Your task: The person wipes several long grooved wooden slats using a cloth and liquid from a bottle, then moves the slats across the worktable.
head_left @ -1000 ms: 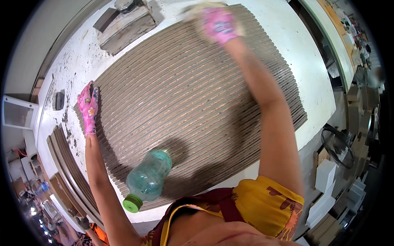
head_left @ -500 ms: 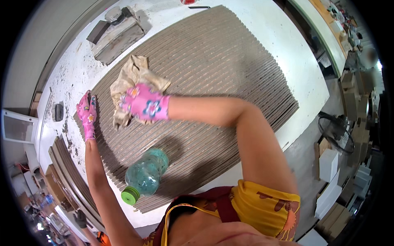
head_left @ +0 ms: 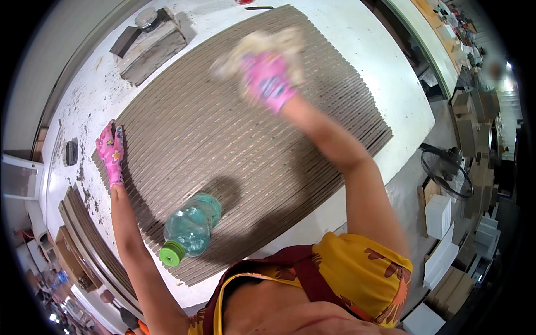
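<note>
A large brown ribbed panel (head_left: 223, 134), built of thin parallel strips, lies flat on a white table (head_left: 405, 111). My right hand (head_left: 269, 82), in a pink flowered glove, holds a cream cloth (head_left: 285, 42) against the panel's far part. Motion blurs both cloth and fingers. At the panel's left edge rests my left hand (head_left: 112, 153), gloved alike, its fingers stretched out and holding nothing. On the near left of the panel is a clear greenish plastic bottle (head_left: 192, 223) with a green cap (head_left: 171, 253).
A dusty block (head_left: 152, 54) with smaller pieces on top stands at the far left. Near my left hand sits a small dark block (head_left: 70, 153). Long strips (head_left: 92, 234) are stacked at the lower left. A black fan (head_left: 446, 170) stands off the table's right side.
My right hand has swept the cloth from the panel's left part toward its far middle. The left hand keeps its place at the edge. The whole view has shifted slightly.
</note>
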`<act>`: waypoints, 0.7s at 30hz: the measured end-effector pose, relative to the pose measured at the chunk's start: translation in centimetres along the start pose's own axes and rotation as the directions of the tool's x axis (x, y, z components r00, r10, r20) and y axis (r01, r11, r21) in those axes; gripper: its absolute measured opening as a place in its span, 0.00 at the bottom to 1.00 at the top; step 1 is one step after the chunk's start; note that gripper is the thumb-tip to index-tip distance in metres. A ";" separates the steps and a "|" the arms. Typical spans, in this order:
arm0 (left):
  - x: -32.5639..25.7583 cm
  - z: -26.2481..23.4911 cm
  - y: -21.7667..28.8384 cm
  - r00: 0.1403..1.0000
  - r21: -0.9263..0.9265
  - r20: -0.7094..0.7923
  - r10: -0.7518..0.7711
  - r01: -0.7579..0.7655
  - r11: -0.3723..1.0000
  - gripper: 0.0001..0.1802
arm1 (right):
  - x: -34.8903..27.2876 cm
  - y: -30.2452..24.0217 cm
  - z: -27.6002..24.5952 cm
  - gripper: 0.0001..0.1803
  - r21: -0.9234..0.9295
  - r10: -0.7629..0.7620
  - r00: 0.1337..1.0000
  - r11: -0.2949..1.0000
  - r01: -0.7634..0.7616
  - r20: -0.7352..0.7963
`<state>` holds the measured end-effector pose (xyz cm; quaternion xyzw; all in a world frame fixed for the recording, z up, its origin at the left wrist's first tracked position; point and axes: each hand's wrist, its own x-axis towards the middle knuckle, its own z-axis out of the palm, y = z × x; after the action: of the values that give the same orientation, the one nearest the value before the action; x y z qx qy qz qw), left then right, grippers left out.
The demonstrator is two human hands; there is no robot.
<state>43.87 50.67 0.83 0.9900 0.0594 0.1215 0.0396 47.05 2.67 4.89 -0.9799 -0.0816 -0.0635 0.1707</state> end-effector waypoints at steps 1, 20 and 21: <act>0.0 0.3 -0.6 1.000 -0.005 -0.010 0.014 -0.014 1.000 0.24 | -2.7 -2.1 1.7 0.18 0.096 -0.188 0.981 0.976 0.193 -0.056; 0.2 0.6 -1.2 0.999 0.045 0.043 0.020 -0.022 0.999 0.25 | -7.1 -1.2 3.2 0.24 0.268 -0.244 0.965 0.927 0.262 -0.102; 0.2 0.6 -2.1 0.999 0.058 0.032 0.031 -0.033 0.998 0.25 | -7.5 -1.7 3.6 0.23 0.318 -0.260 0.960 0.906 0.280 -0.104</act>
<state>44.03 52.73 0.11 0.9933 0.0466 0.1049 0.0095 39.80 4.43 0.94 -0.9144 -0.2208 -0.1011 0.3237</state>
